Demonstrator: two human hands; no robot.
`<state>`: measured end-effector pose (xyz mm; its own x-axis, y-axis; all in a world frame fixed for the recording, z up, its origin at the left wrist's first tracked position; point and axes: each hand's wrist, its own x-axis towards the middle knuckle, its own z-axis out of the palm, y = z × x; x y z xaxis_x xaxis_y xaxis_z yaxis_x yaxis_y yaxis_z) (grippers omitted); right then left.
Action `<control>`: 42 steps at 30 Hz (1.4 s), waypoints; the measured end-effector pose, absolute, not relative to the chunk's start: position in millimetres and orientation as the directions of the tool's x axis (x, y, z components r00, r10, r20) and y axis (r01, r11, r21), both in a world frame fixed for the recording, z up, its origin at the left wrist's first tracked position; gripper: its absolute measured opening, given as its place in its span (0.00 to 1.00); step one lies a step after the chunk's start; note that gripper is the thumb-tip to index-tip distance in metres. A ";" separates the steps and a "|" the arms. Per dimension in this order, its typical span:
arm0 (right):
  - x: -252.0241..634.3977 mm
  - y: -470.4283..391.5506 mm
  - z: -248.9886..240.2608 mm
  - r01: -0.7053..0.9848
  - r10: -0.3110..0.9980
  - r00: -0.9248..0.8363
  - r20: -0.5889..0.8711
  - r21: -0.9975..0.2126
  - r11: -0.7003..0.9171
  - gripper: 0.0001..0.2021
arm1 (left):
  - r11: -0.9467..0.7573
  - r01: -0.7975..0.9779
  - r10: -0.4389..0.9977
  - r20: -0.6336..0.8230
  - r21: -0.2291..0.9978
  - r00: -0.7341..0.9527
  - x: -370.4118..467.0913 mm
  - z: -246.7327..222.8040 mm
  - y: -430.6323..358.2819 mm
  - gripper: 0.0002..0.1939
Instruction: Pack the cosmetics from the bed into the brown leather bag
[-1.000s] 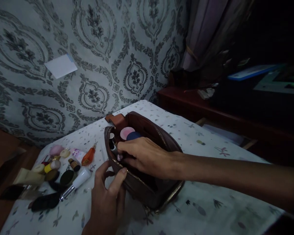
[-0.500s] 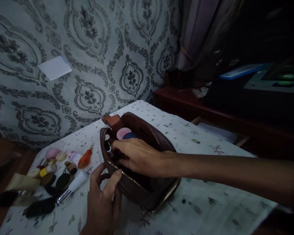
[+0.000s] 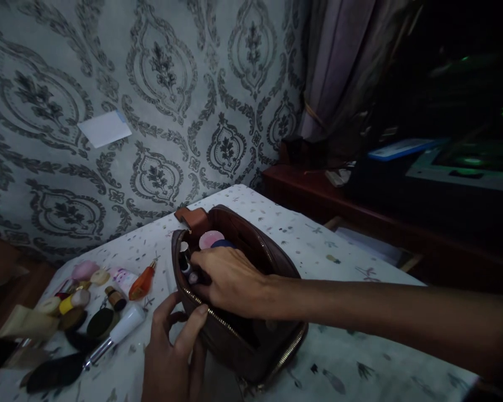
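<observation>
Gripping the zipped edge of the brown bag (image 3: 230,354) between thumb and fingers, my left hand (image 3: 174,340) secured its near left side on the bench (image 3: 302,245). The bag's mouth faced upward, unzipped. My right hand (image 3: 230,282) was inside, fingers bent; its tips were partly hidden, so I could not tell whether they pinched anything. Progress, in my judgement: opening complete, handling inside unfinished, zip not closed. Contents noted: a pink round item (image 3: 211,239), a dark blue item (image 3: 223,244) beside it, and a pale-capped bottle (image 3: 184,249) near the left wall. Lying outside, to the left: an orange bottle (image 3: 142,282), a white-handled brush (image 3: 127,325), a cream tube (image 3: 27,322) and further small containers, none touched by either hand. Contents beneath my right hand could not be verified.
</observation>
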<state>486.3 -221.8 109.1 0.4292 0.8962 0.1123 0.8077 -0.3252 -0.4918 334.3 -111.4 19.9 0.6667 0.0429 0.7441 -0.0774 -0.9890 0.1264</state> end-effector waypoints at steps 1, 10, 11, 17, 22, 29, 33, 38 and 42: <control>485.6 -223.0 111.5 0.796 0.886 0.443 0.138 -0.515 -0.318 0.04 | -0.988 -0.071 0.052 0.737 0.135 0.674 334.0 19.8 -111.4 0.21; 522.5 -256.3 155.8 0.820 0.796 0.511 0.326 -0.462 -0.337 0.05 | -0.989 -0.130 -0.045 0.704 0.068 0.709 329.5 24.2 -105.8 0.26; 527.5 -259.7 157.3 0.856 0.820 0.484 0.307 -0.361 -0.370 0.05 | -0.990 -0.125 -0.046 0.701 0.062 0.712 329.2 23.9 -105.1 0.27; 525.7 -264.7 158.5 0.908 0.910 0.399 0.113 0.089 -0.409 0.06 | -0.995 -0.097 -0.042 0.704 0.037 0.709 329.3 21.4 -104.7 0.35; 519.8 -261.6 166.5 0.902 0.912 0.398 0.100 0.137 -0.409 0.07 | -0.995 -0.095 -0.043 0.688 0.037 0.725 325.6 24.6 -104.8 0.37; 527.7 -266.8 164.5 0.915 0.920 0.380 0.099 0.106 -0.389 0.06 | -0.996 -0.081 -0.032 0.702 0.036 0.711 327.7 21.6 -104.6 0.34; 527.3 -264.1 158.3 0.925 0.925 0.377 -0.041 0.067 -0.374 0.07 | -0.995 -0.094 -0.050 0.702 0.024 0.711 330.8 23.2 -106.9 0.34; 536.5 -260.6 158.6 0.902 0.887 0.425 -0.182 0.006 -0.431 0.08 | -0.994 -0.106 -0.072 0.700 0.005 0.710 331.3 25.1 -106.8 0.34; 549.9 -261.6 163.2 0.844 0.850 0.474 -0.232 -0.156 -0.513 0.05 | -0.996 -0.085 -0.078 0.708 -0.025 0.702 330.1 21.5 -104.7 0.36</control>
